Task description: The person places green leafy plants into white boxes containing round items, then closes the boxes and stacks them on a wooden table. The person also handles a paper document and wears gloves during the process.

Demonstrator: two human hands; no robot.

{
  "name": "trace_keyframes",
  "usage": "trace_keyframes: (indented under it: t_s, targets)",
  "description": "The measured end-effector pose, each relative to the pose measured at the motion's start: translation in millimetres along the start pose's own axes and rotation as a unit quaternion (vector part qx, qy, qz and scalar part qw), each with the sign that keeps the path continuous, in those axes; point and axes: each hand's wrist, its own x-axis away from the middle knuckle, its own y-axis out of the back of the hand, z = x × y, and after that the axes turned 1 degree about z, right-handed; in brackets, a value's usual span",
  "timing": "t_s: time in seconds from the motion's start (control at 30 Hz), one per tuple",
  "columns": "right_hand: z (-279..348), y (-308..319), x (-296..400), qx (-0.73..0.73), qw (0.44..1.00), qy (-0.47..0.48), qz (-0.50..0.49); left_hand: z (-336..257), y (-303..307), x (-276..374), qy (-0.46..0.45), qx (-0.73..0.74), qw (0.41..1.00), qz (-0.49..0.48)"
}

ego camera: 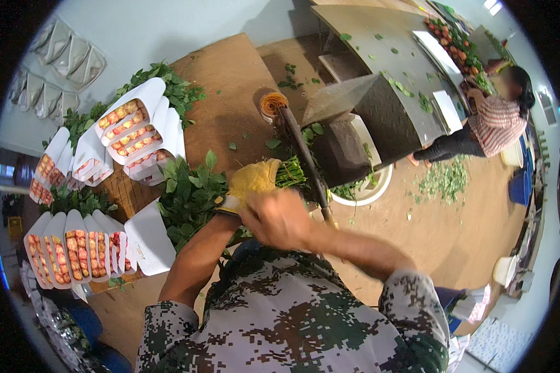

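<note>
My left hand point(253, 179), in a yellow glove, is closed round a bunch of leafy flower stems. The cut green stem ends point(290, 172) stick out to the right of the glove, and the leaves point(191, 196) spread to its left. White corrugated cardboard point(150, 242) lies left of these leaves. My bare right hand point(277, 217) is blurred, with curled fingers just below the glove; whether it holds anything cannot be told. Just right of the stem ends, a dark metal bar point(303, 149) runs slantwise. A roll of orange twine point(273, 103) stands near its upper end.
Rose bunches in white cardboard wraps point(79, 252) are stacked at the left. A white tub point(375, 191) with cut greenery stands right of the bar, beside a dark box-like chute point(345, 151). A co-worker in a striped top stands at the metal table point(401, 60), upper right. Leaves point(443, 182) litter the floor.
</note>
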Motion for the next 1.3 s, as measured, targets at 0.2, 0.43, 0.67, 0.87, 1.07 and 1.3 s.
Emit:
trace_keyframes:
  t_s: [0.2,0.43,0.67,0.87,1.07,1.3]
  targets:
    - [-126.5,22.2,-81.3,-0.307,0.91,-0.259,0.097,-22.1,-0.9,9.8,0.009,0.004,0.999,0.041]
    - [-138.3,-17.6,10.9,-0.717,0.614,-0.33,-0.018,-5.5,37.1,11.6,-0.045,0.083,0.995,-0.016]
    - [-95.4,-18.7,48.6,-0.555,0.788,-0.22,-0.151,-13.9,43.6,5.7,-0.016,0.19,0.981,0.021]
    - [-82.5,-23.5,56.3,-0.398,0.869,-0.21,-0.205,-16.0,27.2,0.5,-0.053,0.147,0.988,0.008]
    - [-86.0,-17.0,58.4,-0.21,0.951,-0.14,-0.179,-12.8,20.2,-0.5,-0.055,0.119,0.991,-0.003]
    - [-58.6,-48.6,50.5,-0.094,0.971,-0.161,-0.15,-1.6,19.7,-16.6,-0.002,0.151,0.988,0.023]
